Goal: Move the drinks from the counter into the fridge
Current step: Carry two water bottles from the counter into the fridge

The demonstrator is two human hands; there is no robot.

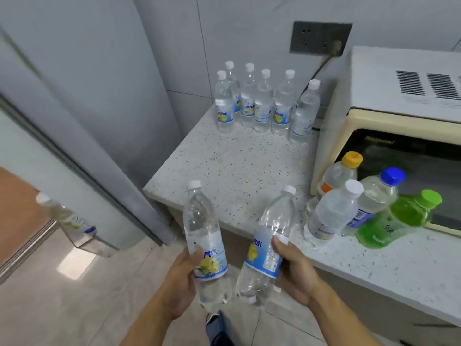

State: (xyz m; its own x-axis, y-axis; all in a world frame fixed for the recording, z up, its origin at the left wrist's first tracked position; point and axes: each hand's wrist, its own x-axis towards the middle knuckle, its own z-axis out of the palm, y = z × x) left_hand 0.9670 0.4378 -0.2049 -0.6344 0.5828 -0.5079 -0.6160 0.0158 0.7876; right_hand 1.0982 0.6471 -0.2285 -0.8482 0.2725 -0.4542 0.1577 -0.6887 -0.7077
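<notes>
Bottles — one gripped in each hand's curled fingers (280, 242) — microwave (389, 101) beside counter (239, 166).

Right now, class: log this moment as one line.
left hand: holds bottle | right hand: holds bottle | counter: bottles remain

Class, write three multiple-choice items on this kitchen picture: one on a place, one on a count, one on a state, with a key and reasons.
1. Where does the green-capped bottle stand?
A. In front of the microwave
B. On the floor
C. On top of the microwave

2. How many bottles stand in the back row by the wall?
A. Three
B. Six
C. Nine

3. What is the left hand doing?
A. Hanging idle
B. Gripping a clear bottle
C. Pressing the counter

Key: 1 A, it stands against the microwave door; 2 B, six white caps show; 3 B, fingers wrap its label.
</notes>
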